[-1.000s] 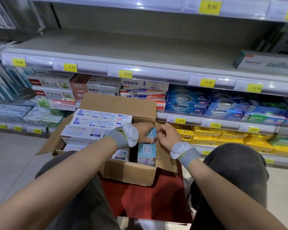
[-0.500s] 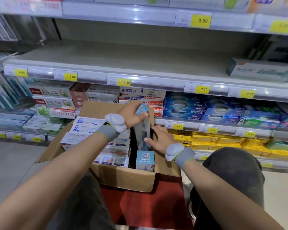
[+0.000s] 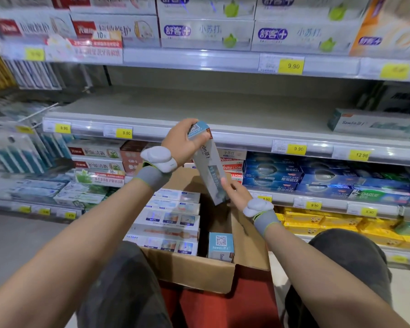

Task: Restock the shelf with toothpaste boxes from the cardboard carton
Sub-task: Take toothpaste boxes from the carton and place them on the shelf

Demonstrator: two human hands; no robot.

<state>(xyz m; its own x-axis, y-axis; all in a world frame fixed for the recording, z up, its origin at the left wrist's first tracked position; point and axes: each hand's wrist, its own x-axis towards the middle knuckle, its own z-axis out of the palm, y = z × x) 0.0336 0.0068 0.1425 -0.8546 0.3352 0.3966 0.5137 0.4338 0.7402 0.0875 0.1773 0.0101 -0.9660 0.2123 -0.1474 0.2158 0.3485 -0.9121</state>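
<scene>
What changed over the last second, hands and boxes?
The left hand lifted one toothpaste box up out of the carton, gripping its top end; it now hangs tilted before the bare shelf. The right hand, earlier at the box tops, now touches its lower end. The other upright box and the flat stack stayed put.

Cardboard carton point(image 3: 199, 271) below, before the shelf point(image 3: 199, 107); toothpaste box point(image 3: 208, 166) above the carton, between both.

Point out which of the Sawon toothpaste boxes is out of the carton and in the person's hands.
The tall box, gripped at its top by the left hand and steadied low by the right hand. Another stands in the carton; a third lies on the shelf.
</scene>
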